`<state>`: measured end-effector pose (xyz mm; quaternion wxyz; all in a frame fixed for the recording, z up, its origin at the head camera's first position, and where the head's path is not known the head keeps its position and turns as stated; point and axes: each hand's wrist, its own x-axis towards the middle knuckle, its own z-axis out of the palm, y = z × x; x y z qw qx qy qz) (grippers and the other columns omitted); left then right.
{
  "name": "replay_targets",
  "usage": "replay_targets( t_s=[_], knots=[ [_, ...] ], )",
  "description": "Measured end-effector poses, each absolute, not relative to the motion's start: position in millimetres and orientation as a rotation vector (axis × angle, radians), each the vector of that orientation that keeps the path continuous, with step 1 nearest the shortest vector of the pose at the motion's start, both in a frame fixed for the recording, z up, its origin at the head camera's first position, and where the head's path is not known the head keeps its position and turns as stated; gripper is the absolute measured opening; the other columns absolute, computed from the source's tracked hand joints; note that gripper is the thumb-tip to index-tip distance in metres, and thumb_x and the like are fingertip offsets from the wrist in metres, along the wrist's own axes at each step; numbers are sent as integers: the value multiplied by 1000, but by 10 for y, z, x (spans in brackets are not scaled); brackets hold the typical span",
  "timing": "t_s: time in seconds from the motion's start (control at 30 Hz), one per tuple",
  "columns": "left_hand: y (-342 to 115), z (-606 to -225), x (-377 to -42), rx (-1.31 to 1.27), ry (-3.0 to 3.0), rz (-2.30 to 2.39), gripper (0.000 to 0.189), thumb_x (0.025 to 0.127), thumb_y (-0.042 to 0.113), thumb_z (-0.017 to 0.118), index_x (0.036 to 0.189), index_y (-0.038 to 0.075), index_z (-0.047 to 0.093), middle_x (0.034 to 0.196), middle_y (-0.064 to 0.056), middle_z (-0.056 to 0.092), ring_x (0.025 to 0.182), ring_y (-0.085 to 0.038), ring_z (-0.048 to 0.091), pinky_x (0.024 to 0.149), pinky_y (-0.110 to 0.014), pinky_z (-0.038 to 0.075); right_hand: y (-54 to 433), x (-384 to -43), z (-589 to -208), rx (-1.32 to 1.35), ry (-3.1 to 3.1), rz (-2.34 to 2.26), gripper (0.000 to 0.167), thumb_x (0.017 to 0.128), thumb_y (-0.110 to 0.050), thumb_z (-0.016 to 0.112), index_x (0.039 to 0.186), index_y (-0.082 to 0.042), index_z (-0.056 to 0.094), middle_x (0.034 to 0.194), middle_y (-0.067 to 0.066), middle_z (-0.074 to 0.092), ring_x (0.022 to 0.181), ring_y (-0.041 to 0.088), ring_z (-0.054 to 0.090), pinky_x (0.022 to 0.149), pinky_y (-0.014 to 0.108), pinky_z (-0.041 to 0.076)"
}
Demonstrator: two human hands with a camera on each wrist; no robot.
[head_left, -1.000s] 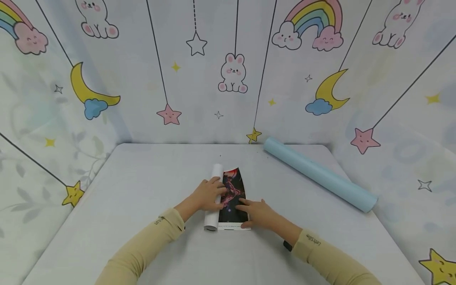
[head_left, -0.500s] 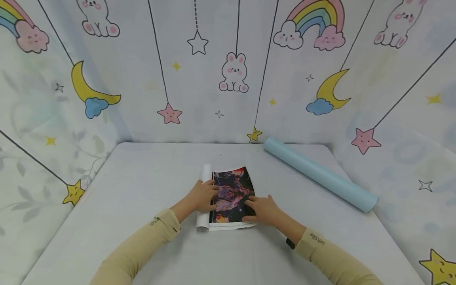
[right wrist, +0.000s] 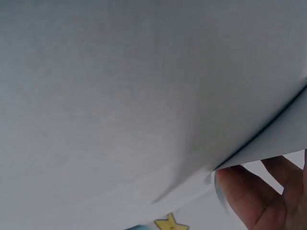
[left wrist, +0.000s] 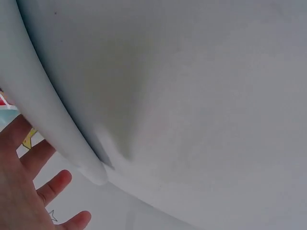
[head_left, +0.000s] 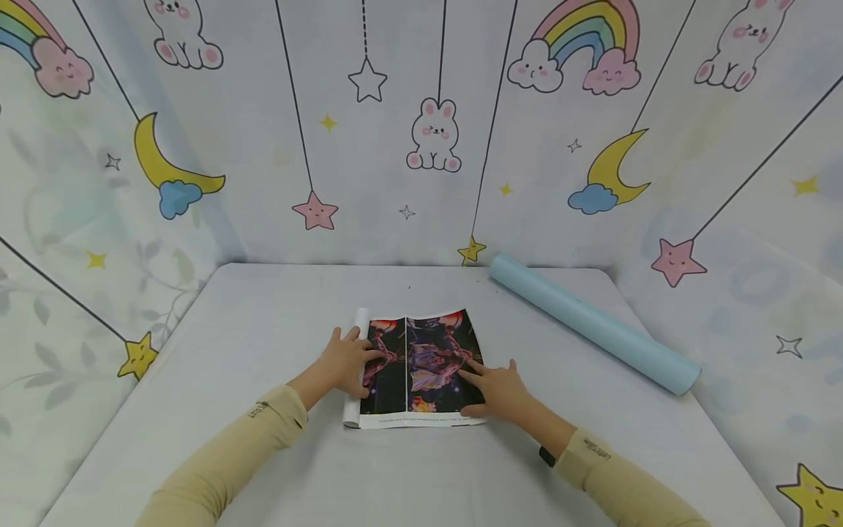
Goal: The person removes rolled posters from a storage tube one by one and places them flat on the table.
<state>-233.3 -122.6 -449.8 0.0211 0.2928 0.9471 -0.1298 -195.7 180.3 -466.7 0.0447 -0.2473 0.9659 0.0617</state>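
Observation:
A partly rolled poster point(head_left: 441, 366) lies on the white table, showing two dark, colourful pictures split by a thin white line. Its left side is still a white roll point(head_left: 352, 411). My left hand point(head_left: 341, 364) rests across that roll with fingers spread, the fingertips reaching onto the printed face. In the left wrist view the fingers point(left wrist: 55, 187) lie nearly straight beside the pale roll point(left wrist: 53, 110). On the poster's right edge my right hand point(head_left: 503, 391) presses with extended fingers. The right wrist view has the thumb and fingers point(right wrist: 244, 191) at the sheet's raised edge.
A thick light-blue roll point(head_left: 593, 326) lies diagonally across the back right of the white table point(head_left: 263, 322). Behind and beside the table hangs a pale cloth point(head_left: 369, 161) printed with rabbits, stars, moons and rainbows.
My left hand has moved left with the roll, which has grown thinner. More of the poster is spread out, now showing a second picture. The right hand has shifted slightly right.

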Motion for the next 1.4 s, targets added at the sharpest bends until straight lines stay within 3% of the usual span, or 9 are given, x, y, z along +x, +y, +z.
replay_targets(
  t_s=[0.33, 0.57, 0.77, 1.0, 1.4],
  knots=[
    [-1497, -4448, -2356, 729, 2860, -529, 103, 49, 79, 64, 135, 26, 46, 138, -6, 38, 129, -36, 26, 95, -62, 26, 1968, -1967, -4640, -778, 2944, 186, 78, 70, -68, 59, 134, -23, 49, 132, 8, 50, 97, 35, 61, 89, 69, 27],
    [-1549, -4484, -2344, 740, 2831, -414, 119, 45, 77, 68, 143, 19, 33, 147, -4, 28, 135, -38, 14, 93, -64, 27, 2141, -1965, -4651, -802, 2959, 228, 78, 69, -69, 58, 131, -23, 52, 130, 9, 52, 92, 28, 64, 98, 61, 24],
    [-1578, -4615, -2352, 730, 2816, -323, 122, 47, 77, 67, 145, 19, 26, 150, -1, 22, 137, -37, 8, 94, -65, 25, 2240, -1957, -4671, -774, 2956, 185, 77, 70, -69, 57, 132, -24, 50, 131, 8, 51, 93, 27, 64, 96, 61, 27],
    [-1624, -4695, -2387, 735, 2806, -194, 121, 48, 76, 67, 146, 19, 25, 151, -2, 19, 137, -37, 8, 93, -68, 22, 2267, -1938, -4674, -777, 2976, 195, 76, 70, -68, 58, 132, -25, 51, 130, 7, 52, 58, 17, 60, 94, 58, 32],
    [-1684, -4754, -2401, 744, 2800, -108, 122, 48, 76, 67, 146, 20, 22, 152, -2, 16, 137, -37, 6, 93, -69, 19, 2257, -1914, -4691, -821, 2985, 171, 75, 72, -65, 58, 132, -20, 51, 131, 11, 50, 64, 19, 63, 92, 57, 35]
  ],
)
